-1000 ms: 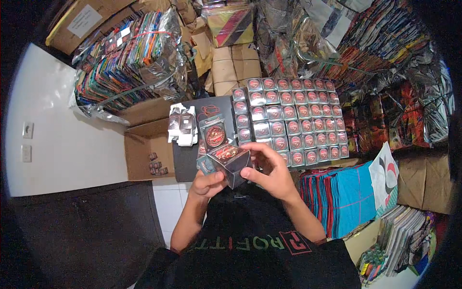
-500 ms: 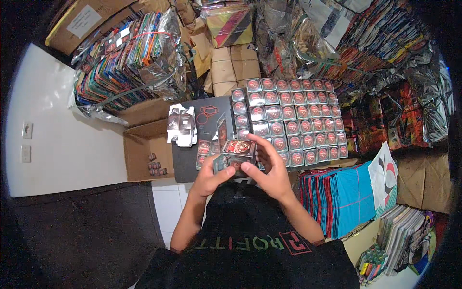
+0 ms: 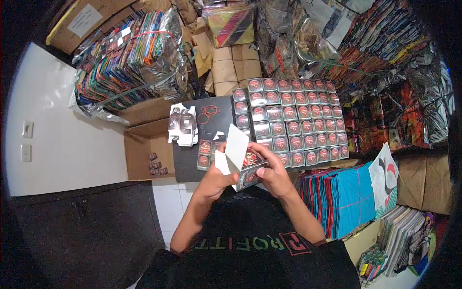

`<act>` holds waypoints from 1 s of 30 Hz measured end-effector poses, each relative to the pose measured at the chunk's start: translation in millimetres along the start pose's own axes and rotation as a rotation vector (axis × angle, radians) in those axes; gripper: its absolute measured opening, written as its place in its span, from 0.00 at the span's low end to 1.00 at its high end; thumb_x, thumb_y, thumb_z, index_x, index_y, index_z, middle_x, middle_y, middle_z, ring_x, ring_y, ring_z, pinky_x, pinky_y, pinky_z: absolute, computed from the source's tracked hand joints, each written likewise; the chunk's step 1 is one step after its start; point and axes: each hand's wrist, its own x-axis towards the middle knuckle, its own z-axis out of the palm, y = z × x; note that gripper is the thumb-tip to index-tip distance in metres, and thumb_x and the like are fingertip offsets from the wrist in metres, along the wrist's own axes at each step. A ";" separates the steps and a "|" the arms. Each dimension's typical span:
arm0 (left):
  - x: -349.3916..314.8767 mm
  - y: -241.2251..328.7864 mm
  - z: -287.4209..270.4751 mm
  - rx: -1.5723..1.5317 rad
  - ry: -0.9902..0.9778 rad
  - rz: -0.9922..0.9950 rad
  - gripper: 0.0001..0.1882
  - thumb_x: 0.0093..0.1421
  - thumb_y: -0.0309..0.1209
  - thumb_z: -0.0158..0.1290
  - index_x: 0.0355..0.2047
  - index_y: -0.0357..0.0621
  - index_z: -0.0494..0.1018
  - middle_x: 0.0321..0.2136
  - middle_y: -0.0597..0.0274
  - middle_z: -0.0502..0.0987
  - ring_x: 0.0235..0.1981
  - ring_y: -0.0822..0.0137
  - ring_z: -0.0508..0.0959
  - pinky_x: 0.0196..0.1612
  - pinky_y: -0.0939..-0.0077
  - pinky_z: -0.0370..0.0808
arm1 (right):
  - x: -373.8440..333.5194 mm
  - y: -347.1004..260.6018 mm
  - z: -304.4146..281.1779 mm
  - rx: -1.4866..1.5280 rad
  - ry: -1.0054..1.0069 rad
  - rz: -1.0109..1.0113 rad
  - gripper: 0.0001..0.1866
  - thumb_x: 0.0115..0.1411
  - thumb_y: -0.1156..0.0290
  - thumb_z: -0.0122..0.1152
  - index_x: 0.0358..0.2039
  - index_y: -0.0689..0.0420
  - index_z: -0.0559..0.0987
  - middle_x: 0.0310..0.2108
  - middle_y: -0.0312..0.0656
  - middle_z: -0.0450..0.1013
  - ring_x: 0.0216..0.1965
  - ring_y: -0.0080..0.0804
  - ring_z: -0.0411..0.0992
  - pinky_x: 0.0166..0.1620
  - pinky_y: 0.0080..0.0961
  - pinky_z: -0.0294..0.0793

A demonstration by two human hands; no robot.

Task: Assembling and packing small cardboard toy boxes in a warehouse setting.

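Between both hands is a small dark carton (image 3: 250, 169) with red and gold print, held over the near edge of the dark table. Its white-lined flap (image 3: 237, 146) stands up at the left end. My left hand (image 3: 215, 183) is closed around the flap end, thumb along the near side. My right hand (image 3: 274, 177) grips the other end, fingers over the far side and thumb on the near face. Just beyond my left hand lie a few small clear-topped packs (image 3: 204, 154) with red round labels. What is inside the carton cannot be seen.
Rows of similar packs (image 3: 289, 113) cover the table's right side. Flattened cartons (image 3: 183, 126) and red rubber bands (image 3: 208, 114) lie at the left. An open cardboard box (image 3: 137, 155) with a few packs stands beside the table. Folded blue cloth (image 3: 355, 195) is stacked at the right.
The carton has turned and come slightly nearer and to the right. Its white-lined flap now stands open. Both hands have shifted with it and still hold it.
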 end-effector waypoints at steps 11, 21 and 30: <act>1.0 3.4 19.5 0.751 0.179 0.486 0.29 0.74 0.29 0.48 0.71 0.29 0.60 0.69 0.45 0.67 0.69 0.55 0.67 0.71 0.63 0.61 | -1.3 11.2 1.4 -0.038 0.260 -0.037 0.35 0.62 0.75 0.61 0.69 0.64 0.63 0.70 0.51 0.62 0.73 0.37 0.57 0.72 0.32 0.58; 3.1 11.8 22.8 1.185 0.178 0.628 0.24 0.73 0.30 0.45 0.67 0.35 0.70 0.68 0.36 0.67 0.68 0.44 0.70 0.70 0.55 0.63 | -5.4 17.2 -9.0 -0.006 0.236 -0.102 0.36 0.62 0.76 0.61 0.70 0.67 0.62 0.71 0.51 0.61 0.75 0.40 0.55 0.75 0.36 0.52; 5.4 3.9 21.2 1.090 0.273 0.694 0.19 0.72 0.30 0.49 0.56 0.33 0.79 0.58 0.39 0.78 0.61 0.46 0.78 0.66 0.57 0.69 | -7.7 23.9 -6.8 0.104 0.263 -0.045 0.35 0.62 0.75 0.63 0.69 0.66 0.63 0.71 0.50 0.61 0.73 0.37 0.58 0.70 0.31 0.61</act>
